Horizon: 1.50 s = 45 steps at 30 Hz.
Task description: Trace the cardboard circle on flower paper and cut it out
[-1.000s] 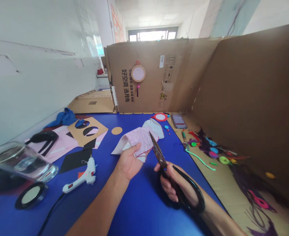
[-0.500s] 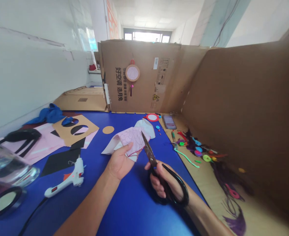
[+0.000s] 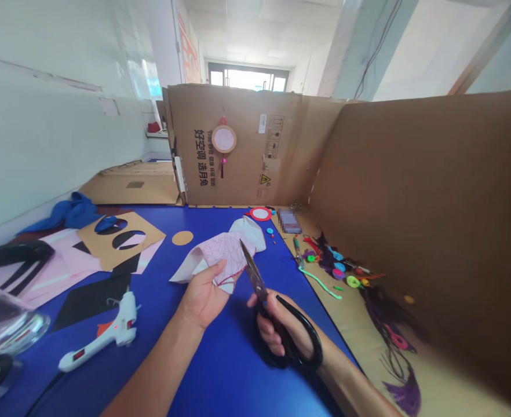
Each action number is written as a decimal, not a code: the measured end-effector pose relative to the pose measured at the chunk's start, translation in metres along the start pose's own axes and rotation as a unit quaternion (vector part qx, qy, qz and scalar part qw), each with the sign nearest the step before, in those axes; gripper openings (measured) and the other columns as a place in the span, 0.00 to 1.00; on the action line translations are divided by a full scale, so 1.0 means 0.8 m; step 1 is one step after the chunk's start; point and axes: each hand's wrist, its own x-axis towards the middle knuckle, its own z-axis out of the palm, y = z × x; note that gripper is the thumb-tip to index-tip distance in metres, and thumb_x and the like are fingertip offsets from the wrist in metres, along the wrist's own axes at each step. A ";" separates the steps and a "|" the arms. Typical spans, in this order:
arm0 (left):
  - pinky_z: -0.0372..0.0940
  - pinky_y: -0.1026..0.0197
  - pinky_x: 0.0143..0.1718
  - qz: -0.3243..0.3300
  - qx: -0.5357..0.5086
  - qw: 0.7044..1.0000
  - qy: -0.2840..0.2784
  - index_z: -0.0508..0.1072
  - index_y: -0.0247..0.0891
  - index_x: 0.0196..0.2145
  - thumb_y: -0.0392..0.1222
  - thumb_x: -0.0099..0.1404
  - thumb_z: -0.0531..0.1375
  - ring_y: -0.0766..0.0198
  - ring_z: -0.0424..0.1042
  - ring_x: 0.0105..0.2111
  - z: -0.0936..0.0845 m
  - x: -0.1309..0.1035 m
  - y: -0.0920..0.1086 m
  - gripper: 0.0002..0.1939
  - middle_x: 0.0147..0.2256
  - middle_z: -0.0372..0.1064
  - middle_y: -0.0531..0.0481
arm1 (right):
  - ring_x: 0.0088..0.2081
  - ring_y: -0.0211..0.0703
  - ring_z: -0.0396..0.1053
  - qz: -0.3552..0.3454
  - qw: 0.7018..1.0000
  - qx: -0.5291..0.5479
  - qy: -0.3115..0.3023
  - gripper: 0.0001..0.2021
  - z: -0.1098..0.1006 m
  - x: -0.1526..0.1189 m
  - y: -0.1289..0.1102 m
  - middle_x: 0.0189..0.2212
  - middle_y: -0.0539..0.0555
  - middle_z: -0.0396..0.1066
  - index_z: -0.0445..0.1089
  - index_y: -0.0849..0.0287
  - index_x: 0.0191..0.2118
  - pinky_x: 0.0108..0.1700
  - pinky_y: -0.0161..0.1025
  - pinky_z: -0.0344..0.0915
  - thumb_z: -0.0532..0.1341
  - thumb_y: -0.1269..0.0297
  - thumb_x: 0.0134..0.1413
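Note:
Near the middle of the blue table, my left hand [image 3: 205, 295] pinches a folded piece of pale pink patterned fabric [image 3: 225, 252] with a dark red edge. Its paler underside shows at the left and at the far end. My right hand [image 3: 285, 324] is closed round the black handles of a pair of scissors [image 3: 255, 277]. The dark blades point up and away, with their tips against or just over the fabric's right side; I cannot tell whether they touch it. The blades look nearly closed.
A white glue gun [image 3: 108, 336] lies at left, near black sheets and a tan card [image 3: 123, 238] with round holes. A glass jar [image 3: 7, 318] stands at far left. Purple tassels, buttons and a green cord [image 3: 320, 281] lie at right. Cardboard walls [image 3: 420, 191] enclose the back and right.
The view has shifted a little, so everything sits slightly further left and lower. Both hands, the fabric and the scissors keep nearly the same arrangement.

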 end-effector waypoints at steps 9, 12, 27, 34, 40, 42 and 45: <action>0.68 0.45 0.70 0.000 0.003 1.000 -0.007 0.68 0.42 0.74 0.23 0.67 0.64 0.48 0.79 0.62 0.000 0.000 -0.001 0.40 0.63 0.79 0.38 | 0.21 0.31 0.49 0.013 1.000 0.001 0.001 0.29 -0.002 0.001 0.001 0.24 0.42 0.60 0.72 0.57 0.52 0.19 0.27 0.52 0.68 0.34 0.67; 0.69 0.46 0.70 0.003 0.003 1.000 -0.008 0.67 0.42 0.74 0.23 0.66 0.64 0.49 0.80 0.61 0.000 -0.001 -0.001 0.41 0.62 0.79 0.38 | 0.21 0.31 0.49 0.013 1.000 0.002 0.003 0.28 -0.002 0.001 0.002 0.24 0.42 0.60 0.72 0.57 0.51 0.19 0.27 0.51 0.67 0.34 0.67; 0.71 0.46 0.68 0.035 -0.018 0.999 0.026 0.71 0.44 0.71 0.23 0.68 0.61 0.50 0.81 0.59 0.001 0.002 0.023 0.36 0.61 0.81 0.40 | 0.21 0.31 0.51 -0.005 0.999 -0.050 -0.017 0.28 0.019 0.027 -0.019 0.23 0.42 0.60 0.73 0.58 0.50 0.19 0.28 0.52 0.68 0.34 0.66; 0.70 0.44 0.69 0.050 -0.020 0.998 0.023 0.68 0.41 0.73 0.22 0.66 0.62 0.49 0.81 0.60 -0.003 0.004 0.023 0.40 0.63 0.78 0.38 | 0.20 0.31 0.50 0.003 0.999 -0.028 -0.035 0.28 0.006 0.043 -0.002 0.24 0.42 0.60 0.72 0.56 0.52 0.19 0.28 0.52 0.68 0.34 0.66; 0.68 0.43 0.70 0.038 -0.013 0.999 0.010 0.68 0.41 0.73 0.23 0.66 0.63 0.46 0.79 0.62 -0.007 0.005 0.018 0.40 0.64 0.77 0.38 | 0.20 0.31 0.50 -0.008 0.999 -0.033 -0.036 0.27 0.001 0.041 0.004 0.24 0.42 0.60 0.73 0.56 0.51 0.19 0.28 0.53 0.66 0.35 0.68; 0.68 0.44 0.70 0.038 -0.013 0.999 0.009 0.69 0.41 0.72 0.23 0.65 0.63 0.47 0.79 0.62 -0.008 0.005 0.018 0.39 0.64 0.78 0.38 | 0.20 0.31 0.50 -0.012 0.999 -0.036 -0.036 0.27 0.000 0.040 0.005 0.24 0.42 0.60 0.73 0.56 0.52 0.18 0.28 0.53 0.66 0.35 0.68; 0.68 0.44 0.70 0.042 -0.014 0.999 0.006 0.70 0.42 0.71 0.23 0.65 0.63 0.47 0.79 0.62 -0.007 0.005 0.018 0.39 0.63 0.78 0.39 | 0.20 0.31 0.50 -0.011 0.999 -0.031 -0.040 0.27 -0.001 0.041 0.006 0.24 0.42 0.60 0.72 0.56 0.51 0.18 0.28 0.53 0.67 0.35 0.68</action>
